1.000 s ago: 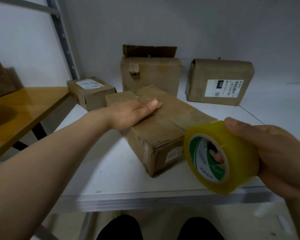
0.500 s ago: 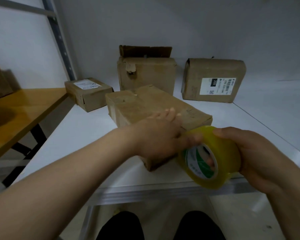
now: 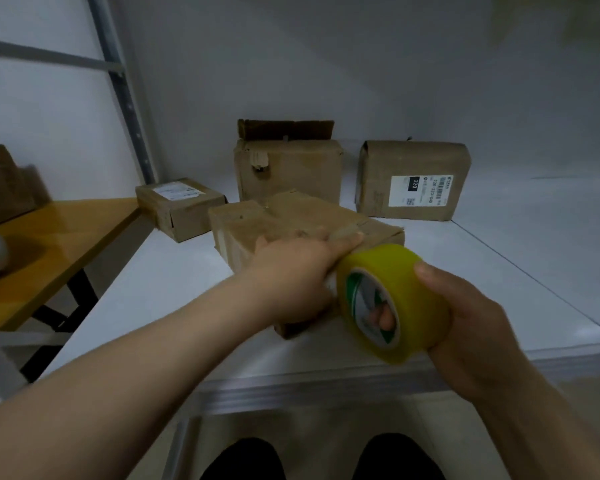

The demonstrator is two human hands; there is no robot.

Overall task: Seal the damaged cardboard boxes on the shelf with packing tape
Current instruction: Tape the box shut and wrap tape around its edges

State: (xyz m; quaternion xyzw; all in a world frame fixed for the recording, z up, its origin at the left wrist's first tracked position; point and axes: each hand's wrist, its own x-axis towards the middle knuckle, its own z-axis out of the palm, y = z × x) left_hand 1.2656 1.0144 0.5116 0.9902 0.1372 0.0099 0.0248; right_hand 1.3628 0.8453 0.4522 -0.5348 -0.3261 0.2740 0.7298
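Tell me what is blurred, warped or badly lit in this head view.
Head view: dim, flat, greyish light; the wide lens slants the shelf upright; the left hand and tape roll look slightly smeared; the label on the right rear box is soft, only 220 readable; a dull sheen lies on the wooden table.

Left hand (image 3: 298, 275), arm outstretched, presses straight fingers on the brown cardboard box (image 3: 291, 213); right hand (image 3: 471, 320) grips the yellow packing-tape roll (image 3: 388, 268), thumb on top.
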